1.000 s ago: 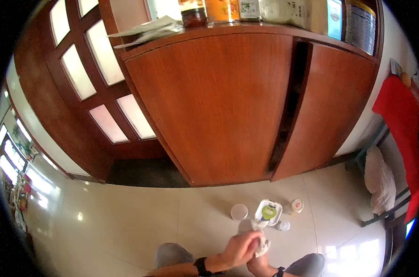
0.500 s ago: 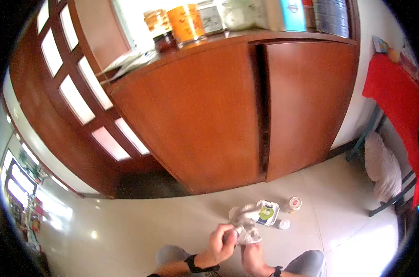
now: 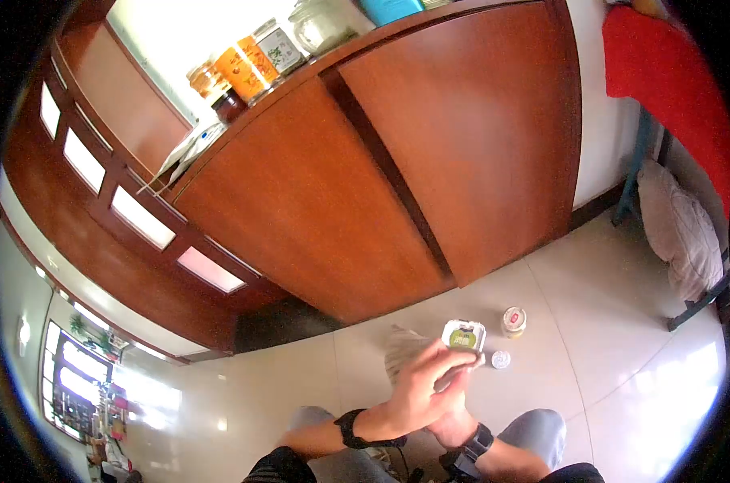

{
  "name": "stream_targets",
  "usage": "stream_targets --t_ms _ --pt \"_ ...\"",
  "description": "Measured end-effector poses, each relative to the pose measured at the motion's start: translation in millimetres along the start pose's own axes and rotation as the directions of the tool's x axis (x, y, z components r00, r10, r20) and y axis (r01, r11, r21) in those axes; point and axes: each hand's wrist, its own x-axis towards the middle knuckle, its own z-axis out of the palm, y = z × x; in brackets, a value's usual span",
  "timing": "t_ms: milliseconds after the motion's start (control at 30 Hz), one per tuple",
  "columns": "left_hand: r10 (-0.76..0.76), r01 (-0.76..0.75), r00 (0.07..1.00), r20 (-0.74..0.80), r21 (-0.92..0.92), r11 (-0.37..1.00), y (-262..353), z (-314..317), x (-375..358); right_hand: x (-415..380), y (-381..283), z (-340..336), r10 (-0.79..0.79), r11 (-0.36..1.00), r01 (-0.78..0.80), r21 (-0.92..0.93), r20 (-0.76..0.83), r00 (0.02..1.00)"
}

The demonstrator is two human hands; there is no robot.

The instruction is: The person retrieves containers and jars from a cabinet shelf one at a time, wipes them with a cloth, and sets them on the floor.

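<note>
My left hand point(image 3: 413, 392) reaches across to the right, with its fingers bent together near the front edge of a small white tray point(image 3: 479, 331). A green heart-shaped label point(image 3: 463, 338) shows inside the tray. What the left fingers hold is too small or hidden to make out. My right hand point(image 3: 453, 409) is pressed close beneath and behind the left one, its fingers mostly covered. A greyish striped cloth point(image 3: 403, 348) shows just beyond my left hand, partly hidden by it. Right of the tray are a small jar with a white and red lid point(image 3: 514, 320) and a small round white-topped container point(image 3: 501, 359).
A brown wooden cabinet point(image 3: 317, 233) stands ahead, with several jars and an orange canister point(image 3: 245, 68) on top. At right, a red cloth point(image 3: 663, 88) drapes over a stand beside a pale bag point(image 3: 677, 233). My knees point(image 3: 534, 435) flank my hands above the tiled floor.
My left hand has moved up and right, across the right hand. The cloth, earlier bunched between my hands, now shows to their left. The camera view has tilted and turned.
</note>
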Motion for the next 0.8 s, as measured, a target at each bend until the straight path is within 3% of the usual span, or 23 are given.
stream_targets --t_ms 67,100,200,233,333,400,433,500,600,667,733,800 --pt "-0.029 0.043 0.985 0.17 -0.074 0.996 3 3 -4 -6 1 -13 0.016 0.999 -0.016 0.051 0.006 1.0" --pt "-0.092 0.119 0.926 0.367 -0.054 0.991 5 8 -7 -3 -3 -14 0.023 0.996 -0.025 0.082 0.016 1.0" --pt "0.118 -0.142 0.887 0.447 0.021 0.99 25 -2 5 1 -21 -16 0.027 0.986 -0.037 0.164 0.06 0.998" --pt "0.056 -0.074 0.862 0.504 0.016 0.997 29 -13 11 4 -25 -16 0.037 0.982 -0.05 0.184 0.071 0.997" --pt "-0.007 -0.025 0.908 0.418 0.069 0.997 39 -46 48 13 -29 -19 0.095 0.962 -0.108 0.249 0.064 0.993" --pt "0.09 -0.118 0.98 0.177 0.151 0.981 38 -71 78 22 -30 -18 0.14 0.901 -0.162 0.402 0.083 0.987" --pt "0.178 -0.188 0.982 0.065 0.198 0.962 31 -86 91 32 -35 -11 0.057 0.799 -0.127 0.588 0.135 0.989" --pt "0.361 -0.3 0.925 -0.118 0.353 0.886 22 -119 122 43 -47 -4 -0.027 0.716 -0.22 0.663 0.342 0.939" --pt "0.6 -0.352 0.77 -0.218 0.64 0.683 19 -172 177 40 -45 -3 -0.007 0.858 -0.134 0.496 0.272 0.962" --pt "0.644 -0.31 0.705 -0.298 0.687 0.657 22 -204 208 49 -43 -14 0.003 0.687 -0.28 0.671 0.381 0.924" --pt "0.495 -0.148 0.778 -0.386 0.654 0.742 20 -237 228 65 -15 -41 -0.064 0.464 -0.373 0.803 0.45 0.891" --pt "0.447 -0.03 0.798 -0.404 0.714 0.699 6 -270 247 64 -21 -38 -0.093 0.497 -0.31 0.811 0.405 0.909"
